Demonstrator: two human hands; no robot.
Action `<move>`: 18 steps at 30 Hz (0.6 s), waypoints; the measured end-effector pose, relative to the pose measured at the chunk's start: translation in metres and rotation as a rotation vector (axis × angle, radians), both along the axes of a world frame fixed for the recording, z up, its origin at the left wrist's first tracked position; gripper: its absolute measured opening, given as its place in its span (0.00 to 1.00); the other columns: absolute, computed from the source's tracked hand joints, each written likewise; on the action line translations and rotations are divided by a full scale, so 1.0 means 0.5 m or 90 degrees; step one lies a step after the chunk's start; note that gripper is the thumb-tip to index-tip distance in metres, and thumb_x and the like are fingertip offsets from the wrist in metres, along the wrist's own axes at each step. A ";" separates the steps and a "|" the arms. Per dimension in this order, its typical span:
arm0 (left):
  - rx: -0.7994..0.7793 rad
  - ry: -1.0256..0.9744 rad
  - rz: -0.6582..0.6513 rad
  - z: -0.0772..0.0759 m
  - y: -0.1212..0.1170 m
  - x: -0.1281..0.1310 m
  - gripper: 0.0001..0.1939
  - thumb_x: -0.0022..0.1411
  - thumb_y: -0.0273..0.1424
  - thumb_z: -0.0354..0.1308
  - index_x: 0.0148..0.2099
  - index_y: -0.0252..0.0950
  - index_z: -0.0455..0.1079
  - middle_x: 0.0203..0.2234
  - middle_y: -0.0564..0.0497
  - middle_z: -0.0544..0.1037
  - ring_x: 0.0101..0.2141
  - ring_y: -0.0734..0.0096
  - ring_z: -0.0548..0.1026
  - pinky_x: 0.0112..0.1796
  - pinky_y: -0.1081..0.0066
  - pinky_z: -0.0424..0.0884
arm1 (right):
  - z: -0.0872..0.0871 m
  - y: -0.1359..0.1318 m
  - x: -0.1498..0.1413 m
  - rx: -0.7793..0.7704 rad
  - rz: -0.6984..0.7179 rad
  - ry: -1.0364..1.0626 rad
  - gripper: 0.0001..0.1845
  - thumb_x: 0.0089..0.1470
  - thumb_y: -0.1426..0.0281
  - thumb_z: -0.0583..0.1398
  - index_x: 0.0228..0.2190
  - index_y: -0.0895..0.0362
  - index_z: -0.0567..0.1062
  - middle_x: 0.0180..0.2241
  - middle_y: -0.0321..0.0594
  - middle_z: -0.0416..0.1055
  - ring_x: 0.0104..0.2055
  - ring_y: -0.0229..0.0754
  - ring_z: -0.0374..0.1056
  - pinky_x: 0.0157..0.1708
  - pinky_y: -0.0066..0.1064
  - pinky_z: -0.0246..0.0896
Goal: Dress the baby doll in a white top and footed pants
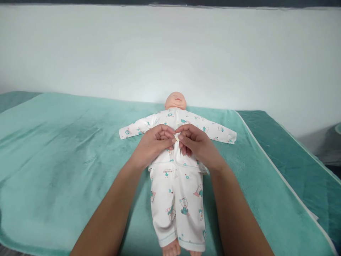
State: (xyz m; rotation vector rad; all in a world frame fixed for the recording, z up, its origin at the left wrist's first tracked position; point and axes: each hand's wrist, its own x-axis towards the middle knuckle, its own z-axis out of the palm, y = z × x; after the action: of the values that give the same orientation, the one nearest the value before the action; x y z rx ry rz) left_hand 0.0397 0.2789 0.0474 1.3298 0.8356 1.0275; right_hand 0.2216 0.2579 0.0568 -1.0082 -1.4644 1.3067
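A baby doll [176, 100] lies on its back, dressed in a white printed long-sleeved shirt [144, 125] and matching trousers [186, 209]. Both sleeves are spread out to the sides. At the middle of the chest, my left hand [157, 141] pinches the shirt's front edge between thumb and fingers. Opposite it, my right hand [195, 141] pinches the same front opening, its fingertips almost meeting the left ones. A small pale button [177, 139] shows between the two thumbs. The doll's feet [172, 248] stick out of the trouser legs.
A light green plush blanket [66, 160] lies under the doll, creased on the left. Darker green cloth [298, 160] shows beyond its pale edge on the right. A white wall [170, 53] rises behind the doll's head.
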 end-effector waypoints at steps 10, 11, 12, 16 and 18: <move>0.034 0.049 -0.033 0.006 -0.002 -0.009 0.10 0.58 0.33 0.67 0.42 0.36 0.76 0.30 0.51 0.78 0.30 0.73 0.76 0.35 0.71 0.73 | 0.009 -0.007 -0.006 -0.034 -0.033 0.006 0.09 0.61 0.62 0.60 0.40 0.54 0.73 0.17 0.27 0.66 0.15 0.31 0.59 0.15 0.23 0.49; 0.043 0.041 -0.023 0.004 -0.002 -0.007 0.09 0.60 0.34 0.66 0.42 0.36 0.76 0.29 0.51 0.78 0.30 0.73 0.75 0.34 0.71 0.73 | 0.010 -0.007 -0.006 -0.036 -0.037 0.010 0.09 0.62 0.62 0.60 0.40 0.54 0.73 0.16 0.26 0.65 0.14 0.31 0.58 0.14 0.23 0.47; 0.051 0.031 -0.004 0.001 -0.003 -0.005 0.09 0.62 0.35 0.64 0.42 0.36 0.76 0.29 0.51 0.78 0.29 0.73 0.75 0.34 0.71 0.73 | 0.011 -0.008 -0.005 -0.037 -0.042 0.013 0.09 0.62 0.62 0.60 0.40 0.54 0.73 0.16 0.26 0.64 0.13 0.31 0.57 0.13 0.23 0.46; 0.105 0.027 0.094 -0.012 -0.006 0.006 0.07 0.64 0.33 0.61 0.43 0.38 0.77 0.33 0.51 0.79 0.33 0.72 0.76 0.35 0.72 0.72 | 0.013 -0.010 -0.004 -0.035 -0.064 0.016 0.09 0.61 0.62 0.60 0.39 0.54 0.74 0.15 0.26 0.63 0.13 0.31 0.56 0.13 0.24 0.44; 0.146 0.041 0.115 -0.015 -0.009 0.010 0.08 0.64 0.31 0.60 0.44 0.39 0.78 0.38 0.50 0.80 0.37 0.71 0.76 0.36 0.72 0.72 | 0.013 -0.010 -0.003 -0.031 -0.066 0.021 0.09 0.62 0.62 0.60 0.40 0.54 0.75 0.14 0.26 0.62 0.12 0.31 0.55 0.13 0.23 0.43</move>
State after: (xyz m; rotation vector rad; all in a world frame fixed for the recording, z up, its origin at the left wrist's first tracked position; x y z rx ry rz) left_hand 0.0448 0.2743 0.0399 1.5076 0.9200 1.2565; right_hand 0.2201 0.2528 0.0632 -1.0751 -1.3434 1.2842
